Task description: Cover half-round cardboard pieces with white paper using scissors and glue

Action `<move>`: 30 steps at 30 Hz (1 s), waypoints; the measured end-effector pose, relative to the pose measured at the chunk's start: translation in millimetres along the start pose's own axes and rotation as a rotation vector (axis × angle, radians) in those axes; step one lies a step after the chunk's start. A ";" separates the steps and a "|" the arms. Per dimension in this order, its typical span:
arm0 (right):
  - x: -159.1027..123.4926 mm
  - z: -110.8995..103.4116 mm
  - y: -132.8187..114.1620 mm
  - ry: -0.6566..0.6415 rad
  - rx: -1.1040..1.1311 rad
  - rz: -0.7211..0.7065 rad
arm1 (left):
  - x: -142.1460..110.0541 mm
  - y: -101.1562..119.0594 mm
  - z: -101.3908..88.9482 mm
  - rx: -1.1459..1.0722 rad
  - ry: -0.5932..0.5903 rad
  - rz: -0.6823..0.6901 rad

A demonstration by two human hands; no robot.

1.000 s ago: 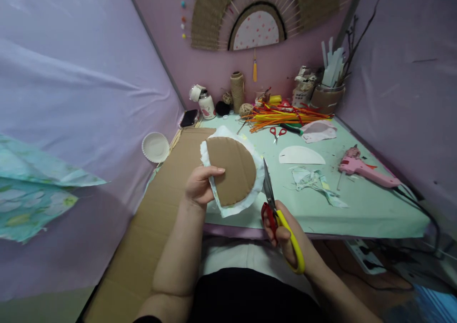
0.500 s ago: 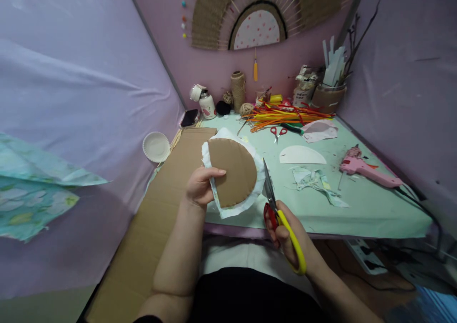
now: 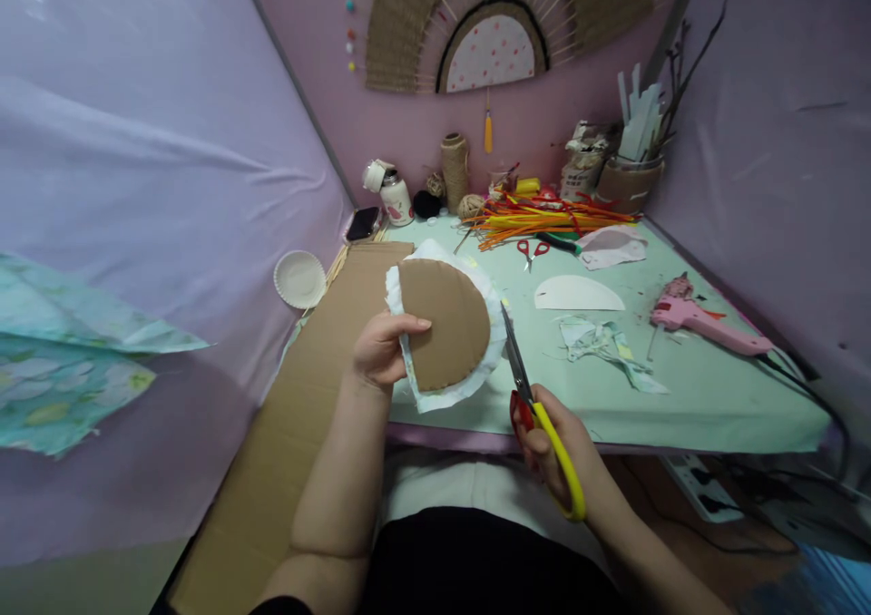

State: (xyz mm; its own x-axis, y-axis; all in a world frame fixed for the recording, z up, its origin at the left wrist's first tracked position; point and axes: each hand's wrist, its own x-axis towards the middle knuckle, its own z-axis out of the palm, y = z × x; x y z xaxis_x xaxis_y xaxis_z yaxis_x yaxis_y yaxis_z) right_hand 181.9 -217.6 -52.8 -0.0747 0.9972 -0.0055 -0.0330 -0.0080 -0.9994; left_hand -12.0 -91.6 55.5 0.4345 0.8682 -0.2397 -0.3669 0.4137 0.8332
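My left hand [image 3: 382, 347] grips a half-round cardboard piece [image 3: 449, 325] by its straight edge, thumb on top and the other fingers underneath. Pale floral fabric [image 3: 455, 397] sits behind the cardboard and shows as a border all around it. Large scissors [image 3: 518, 366] with yellow and red handles are in my right hand [image 3: 554, 443], fingers through the loops. Their blades point up and away, close to the curved right edge of the fabric. From this angle the blades look nearly closed; whether they touch the cloth I cannot tell.
Fabric scraps [image 3: 605, 347], a white half-round piece [image 3: 578, 293], small red scissors [image 3: 531, 252] and a pink glue gun [image 3: 708, 320] lie on the right. Orange and yellow strips [image 3: 544, 220] are piled at the back. A long cardboard sheet [image 3: 299, 424] extends along the left.
The scissors have shifted very slightly right, away from the fabric's edge. My left hand keeps the same hold on the cardboard. The view has tilted a little.
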 end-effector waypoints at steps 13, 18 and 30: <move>1.4 -3.6 -4.1 -0.010 0.050 -0.034 | 21.1 18.3 6.5 0.123 -0.167 -0.114; 2.9 -4.5 -2.2 0.014 0.078 -0.042 | 25.3 19.7 9.9 0.192 -0.186 -0.155; 2.9 -3.0 -12.6 0.028 -0.025 -0.067 | 19.7 18.5 4.6 0.190 -0.199 -0.195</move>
State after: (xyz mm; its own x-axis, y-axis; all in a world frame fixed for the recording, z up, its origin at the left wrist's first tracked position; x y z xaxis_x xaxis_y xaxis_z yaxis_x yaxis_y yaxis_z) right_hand 185.1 -214.4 -40.3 -0.0457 0.9971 0.0605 -0.0116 0.0600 -0.9981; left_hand -6.5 -68.1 68.5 0.6404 0.6995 -0.3171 -0.1092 0.4916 0.8639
